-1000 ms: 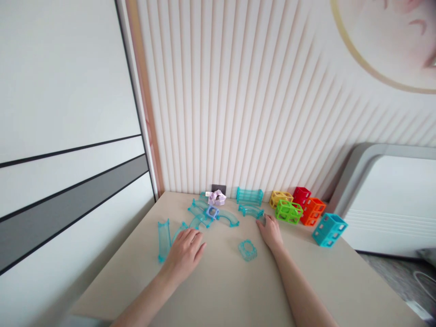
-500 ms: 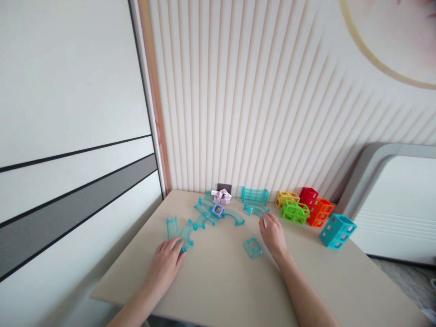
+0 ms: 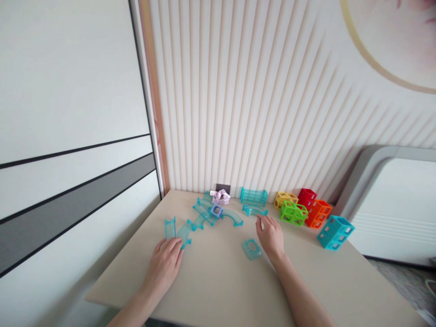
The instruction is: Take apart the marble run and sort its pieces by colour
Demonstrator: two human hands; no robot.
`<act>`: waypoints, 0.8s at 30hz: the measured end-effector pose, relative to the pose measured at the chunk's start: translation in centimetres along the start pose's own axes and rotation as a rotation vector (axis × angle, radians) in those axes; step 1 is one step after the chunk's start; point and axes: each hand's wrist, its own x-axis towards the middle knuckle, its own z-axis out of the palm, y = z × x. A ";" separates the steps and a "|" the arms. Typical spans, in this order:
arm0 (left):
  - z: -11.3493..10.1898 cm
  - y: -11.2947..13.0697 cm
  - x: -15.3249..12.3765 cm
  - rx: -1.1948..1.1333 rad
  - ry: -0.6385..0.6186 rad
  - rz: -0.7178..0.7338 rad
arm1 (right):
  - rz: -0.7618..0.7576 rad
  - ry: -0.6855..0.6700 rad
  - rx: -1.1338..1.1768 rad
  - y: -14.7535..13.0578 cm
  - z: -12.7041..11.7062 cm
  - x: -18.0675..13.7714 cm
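Observation:
My left hand (image 3: 165, 259) rests on the table, fingers stretched forward over the near ends of a straight translucent teal track piece (image 3: 170, 228) and a curved one (image 3: 185, 232). That curved piece joins a run of teal track (image 3: 203, 212) curving to the right, with a small blue-violet square frame (image 3: 217, 210) on it. My right hand (image 3: 270, 236) is loosely bent with nothing visible in it, its fingertips just short of a short curved track piece (image 3: 259, 211). Left of that wrist lies a flat teal piece with a round hole (image 3: 251, 249).
At the back stand a lilac object (image 3: 221, 196), a dark block (image 3: 223, 187) and teal rails (image 3: 254, 196) against the ribbed wall. Yellow (image 3: 285, 200), green (image 3: 293, 213), red (image 3: 307, 197), orange (image 3: 318, 214) and blue (image 3: 335, 232) open-sided blocks stand at right on the table (image 3: 211, 281).
My right hand has drawn back slightly from the short curved track piece. My left hand stays nearly in place, and the view has shifted a little.

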 end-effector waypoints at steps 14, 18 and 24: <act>-1.3 0.0 3.0 -0.214 0.103 -0.167 | -0.028 -0.003 0.022 -0.7 -0.7 0.2; -1.5 -0.2 3.6 -0.257 0.119 -0.193 | -0.260 -0.109 0.232 -4.0 -1.7 -0.2; -1.8 0.1 3.8 -0.310 0.094 -0.192 | -0.508 -0.441 0.451 -13.6 -1.3 -3.1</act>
